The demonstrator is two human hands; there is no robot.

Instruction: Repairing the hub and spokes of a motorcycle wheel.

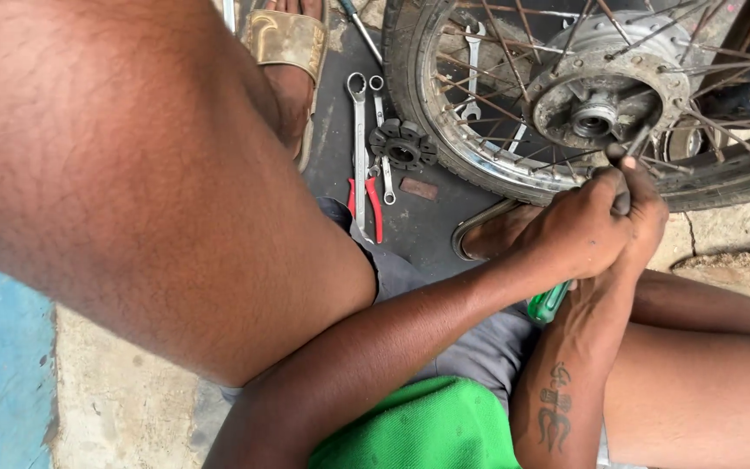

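Note:
A spoked motorcycle wheel (pixel 444 122) with a metal hub (pixel 605 87) lies at the top right. My left hand (pixel 579 230) and my right hand (pixel 648 213) are clasped together just below the hub. Both grip a screwdriver with a green handle (pixel 549 302) that sticks out beneath them. Its metal shaft (pixel 635 143) rises from my fingers and reaches in among the spokes beside the hub. My right forearm bears a dark tattoo (pixel 555 408).
On the dark ground left of the wheel lie a long combination wrench (pixel 358 130), smaller wrenches, red-handled pliers (pixel 366 204) and a black toothed round part (pixel 403 145). Another wrench (pixel 472 69) shows through the spokes. A sandalled foot (pixel 288 43) rests at the top; my left knee fills the left.

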